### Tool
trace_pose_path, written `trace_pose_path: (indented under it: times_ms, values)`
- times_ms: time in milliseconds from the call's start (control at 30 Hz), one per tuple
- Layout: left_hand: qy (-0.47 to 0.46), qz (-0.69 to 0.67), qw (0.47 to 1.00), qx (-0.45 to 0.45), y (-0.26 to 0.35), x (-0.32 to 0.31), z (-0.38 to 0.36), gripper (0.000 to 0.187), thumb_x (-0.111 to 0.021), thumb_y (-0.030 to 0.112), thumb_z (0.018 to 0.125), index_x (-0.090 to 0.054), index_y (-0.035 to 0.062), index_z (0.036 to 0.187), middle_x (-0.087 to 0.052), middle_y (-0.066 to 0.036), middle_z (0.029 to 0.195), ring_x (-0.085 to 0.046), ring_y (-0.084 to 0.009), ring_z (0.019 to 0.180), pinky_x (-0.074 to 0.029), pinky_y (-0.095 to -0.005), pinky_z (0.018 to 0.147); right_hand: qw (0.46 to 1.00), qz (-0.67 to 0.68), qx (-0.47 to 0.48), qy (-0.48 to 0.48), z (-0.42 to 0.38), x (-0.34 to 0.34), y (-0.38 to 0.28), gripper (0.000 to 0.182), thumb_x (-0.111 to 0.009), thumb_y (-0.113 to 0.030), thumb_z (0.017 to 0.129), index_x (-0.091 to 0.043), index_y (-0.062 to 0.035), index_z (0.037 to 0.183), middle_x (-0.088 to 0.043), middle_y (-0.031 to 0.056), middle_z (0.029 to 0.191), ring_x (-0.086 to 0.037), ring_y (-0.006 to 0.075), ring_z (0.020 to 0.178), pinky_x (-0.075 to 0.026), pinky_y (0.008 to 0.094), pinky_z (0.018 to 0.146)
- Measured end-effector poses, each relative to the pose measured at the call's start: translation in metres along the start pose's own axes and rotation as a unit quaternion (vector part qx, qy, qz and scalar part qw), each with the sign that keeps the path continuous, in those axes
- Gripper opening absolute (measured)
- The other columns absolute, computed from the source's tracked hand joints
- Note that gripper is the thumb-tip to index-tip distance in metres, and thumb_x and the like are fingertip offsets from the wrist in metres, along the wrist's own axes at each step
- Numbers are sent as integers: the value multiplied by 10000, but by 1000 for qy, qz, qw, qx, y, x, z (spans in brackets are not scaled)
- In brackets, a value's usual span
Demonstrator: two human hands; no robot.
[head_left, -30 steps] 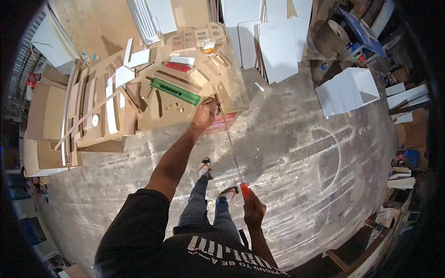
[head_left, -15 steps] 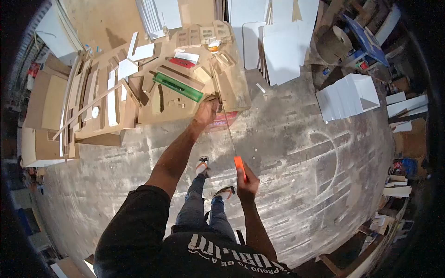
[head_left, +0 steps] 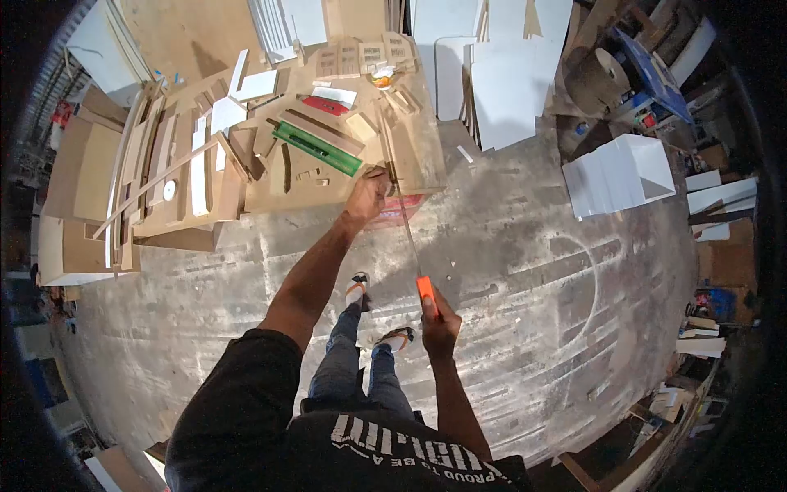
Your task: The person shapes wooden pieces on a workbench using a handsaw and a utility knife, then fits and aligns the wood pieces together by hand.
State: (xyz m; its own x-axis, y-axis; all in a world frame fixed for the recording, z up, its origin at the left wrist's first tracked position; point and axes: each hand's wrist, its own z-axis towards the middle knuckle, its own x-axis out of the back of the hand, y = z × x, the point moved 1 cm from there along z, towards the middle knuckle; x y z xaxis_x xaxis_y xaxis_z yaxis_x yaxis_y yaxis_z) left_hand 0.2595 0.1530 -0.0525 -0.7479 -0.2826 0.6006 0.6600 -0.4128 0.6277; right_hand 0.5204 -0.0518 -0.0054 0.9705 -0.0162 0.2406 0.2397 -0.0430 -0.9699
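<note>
My right hand (head_left: pixel 441 325) is wrapped round the orange handle of a handsaw (head_left: pixel 424 288). Its thin blade, seen nearly edge-on, runs up to the front edge of the wooden worktable (head_left: pixel 320 195), beside my left hand (head_left: pixel 368 195). The left fingers are bent and closed over a narrow wood strip (head_left: pixel 388 146) near the table's front right corner, right by the blade. A green spirit level (head_left: pixel 318 149) lies just beyond that hand, with small wood offcuts (head_left: pixel 311 174) to its left.
On the table are a red tool (head_left: pixel 325 105), white strips (head_left: pixel 199 168), a roll of tape (head_left: pixel 170 190) and long wood lengths. White panels (head_left: pixel 504 90) lean behind. A white box (head_left: pixel 619 175) stands on the concrete floor (head_left: pixel 525 287) at right. My sandalled feet are below the table.
The view has shifted a little. The handsaw and my right hand have moved very slightly, while my left hand stays at the table edge.
</note>
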Motion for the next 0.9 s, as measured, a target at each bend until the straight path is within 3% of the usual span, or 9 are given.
trace_pose_path:
  times_ms: [67, 167, 300, 400, 500, 600, 667, 800, 900]
  values:
    - [47, 17, 997, -60, 10, 3, 0, 30, -551, -24, 713, -541, 0, 728, -600, -166, 816, -589, -389, 875, -476, -447, 776, 1000, 20, -14, 9, -28, 4, 2, 300, -593, -182, 984, -668, -31, 1232, -613, -49, 767, -408, 12, 571, -321, 215, 484]
    - [-14, 27, 999, -21, -5, -8, -12, 103, -580, -25, 634, -528, 15, 713, -596, -165, 805, -601, -359, 892, -480, -432, 787, 998, 22, -57, 1, -41, 21, -21, 303, -572, -194, 992, -670, -21, 1221, -589, -42, 735, -418, 32, 561, -335, 228, 477]
    - [-1, 60, 998, -36, -7, -10, -8, 115, -575, -27, 614, -526, 7, 712, -594, -162, 799, -601, -359, 868, -477, -430, 773, 997, -38, 71, 11, 12, -7, -16, 325, -579, -210, 990, -657, 3, 1222, -570, -20, 706, -459, 54, 579, -396, 241, 517]
    - [0, 19, 1000, -15, -7, -13, -12, 93, -561, -41, 669, -544, -1, 752, -557, -160, 793, -561, -371, 867, -461, -448, 773, 998, -34, -53, -21, -6, 8, -17, 307, -587, -186, 982, -658, 12, 1205, -720, 176, 1079, -695, 183, 963, -529, 314, 806]
    - [25, 5, 1000, 10, 5, -10, -7, 80, -563, -16, 704, -564, -6, 784, -566, -166, 812, -558, -378, 864, -460, -447, 774, 997, -29, -61, -32, -34, 32, -20, 303, -584, -187, 987, -660, 4, 1209, -716, 183, 1090, -689, 179, 967, -528, 320, 815]
    - [8, 19, 998, 53, -5, -13, -9, 191, -541, -60, 648, -604, -21, 823, -610, -183, 878, -594, -373, 898, -484, -429, 800, 997, -29, -62, -33, -23, 35, -26, 296, -591, -169, 983, -656, 8, 1212, -717, 186, 1083, -682, 166, 980, -526, 302, 810]
    - [23, 50, 998, 17, -10, -16, -6, 139, -540, 3, 745, -606, -18, 865, -601, -183, 874, -579, -374, 878, -473, -425, 778, 989, -17, -148, -23, -18, 42, -20, 284, -581, -153, 987, -658, -3, 1216, -719, 175, 1085, -682, 158, 983, -525, 286, 804]
    - [24, -10, 1000, 1, 2, -7, -6, 167, -554, 0, 773, -621, -8, 926, -612, -187, 897, -594, -373, 886, -483, -404, 757, 998, -26, -48, -25, -34, 47, -21, 298, -599, -169, 980, -664, -22, 1230, -585, -37, 710, -454, 30, 606, -372, 225, 506]
    - [57, -33, 998, 20, -9, -9, -9, 221, -564, -54, 728, -638, 9, 927, -630, -176, 896, -609, -365, 886, -498, -394, 746, 997, -54, -52, -37, -45, 59, -28, 313, -600, -157, 974, -644, -11, 1247, -672, 102, 943, -612, 127, 837, -481, 280, 674]
